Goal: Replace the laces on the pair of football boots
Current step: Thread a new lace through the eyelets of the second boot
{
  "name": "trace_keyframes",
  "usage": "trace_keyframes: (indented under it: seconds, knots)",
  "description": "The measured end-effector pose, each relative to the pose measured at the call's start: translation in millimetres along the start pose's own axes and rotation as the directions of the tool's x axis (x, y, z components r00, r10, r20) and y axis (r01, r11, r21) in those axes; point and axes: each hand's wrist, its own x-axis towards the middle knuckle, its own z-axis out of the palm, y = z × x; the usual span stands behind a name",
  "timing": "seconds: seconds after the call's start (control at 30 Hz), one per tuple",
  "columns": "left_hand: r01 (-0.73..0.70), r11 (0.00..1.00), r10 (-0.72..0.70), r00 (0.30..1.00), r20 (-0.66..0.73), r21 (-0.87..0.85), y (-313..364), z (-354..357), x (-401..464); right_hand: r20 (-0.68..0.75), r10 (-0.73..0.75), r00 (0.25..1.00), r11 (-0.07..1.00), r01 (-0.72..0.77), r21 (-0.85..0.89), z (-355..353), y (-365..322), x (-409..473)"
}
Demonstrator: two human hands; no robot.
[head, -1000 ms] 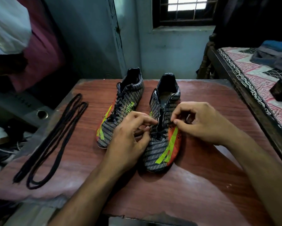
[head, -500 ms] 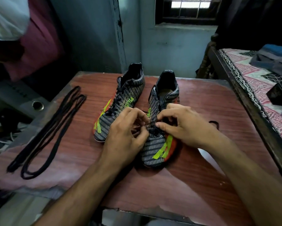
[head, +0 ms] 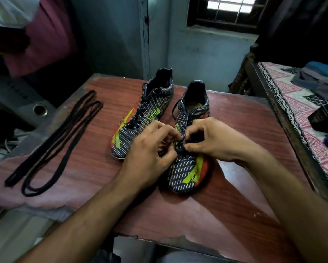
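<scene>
Working over the nearer boot, both hands meet at the lacing of the black boot with white dashes, lime stripes and an orange edge on the right [head: 186, 168], which lies on the reddish-brown wood-grain table [head: 225, 211] with its toe toward the person and its open heel toward the wall. The left hand [head: 149, 154] has its fingers curled, thumb and forefinger brought together on the black lace threaded through that boot [head: 180, 149] about midway along the lacing. The right hand [head: 214, 141] comes in from the other side, its fingertips likewise pinched on the same lace just beside the left hand's fingers, so the two grips almost touch. Further up, a loose loop of this lace curves out beside the boot's opening.

The matching second boot on the left [head: 142, 120] lies just beside the first, angled a little away, still fully laced in black, and neither hand touches it.

Well apart to the left on the table, a bundle of long black loose laces [head: 55, 145] lies stretched out in doubled loops running from far to near.

Beside the table on the right stands a bed with a pink and white patterned cover [head: 301, 114], with folded cloth and a small dark box lying on it
</scene>
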Motion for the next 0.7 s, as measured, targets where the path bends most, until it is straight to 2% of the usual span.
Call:
trace_keyframes:
  seconds: [0.17,0.23,0.3,0.4,0.47,0.53,0.6,0.7]
  knots:
    - [-0.061,0.998,0.058,0.991,0.12,0.022,-6,-2,0,-0.006,-0.08,0.997,0.996,0.081,0.04,1,17,-1]
    - [-0.144,0.984,0.125,0.977,0.172,0.107,-4,-7,1,-0.021,-0.129,0.991,0.992,0.129,-0.006,3,20,-2]
    - [-0.29,0.925,0.23,0.942,0.244,0.245,2,-15,9,-0.024,-0.162,0.987,0.986,0.161,-0.045,2,21,-2]
    - [-0.502,0.772,0.339,0.844,0.416,0.39,17,-28,29,-0.032,-0.189,0.981,0.98,0.186,-0.068,2,18,-5]
    - [-0.591,0.676,0.336,0.779,0.529,0.44,23,-34,44,-0.055,-0.194,0.979,0.981,0.192,-0.032,1,18,-6]
    - [-0.644,0.63,0.319,0.724,0.612,0.433,28,-36,55,-0.075,-0.19,0.979,0.982,0.19,-0.012,-1,19,-7]
    - [-0.667,0.623,0.286,0.679,0.676,0.408,34,-37,62,-0.068,-0.189,0.98,0.982,0.189,-0.017,1,21,-6]
    - [-0.577,0.689,0.146,0.703,0.696,0.439,38,-34,64,-0.065,-0.204,0.977,0.979,0.203,-0.029,4,25,-5]
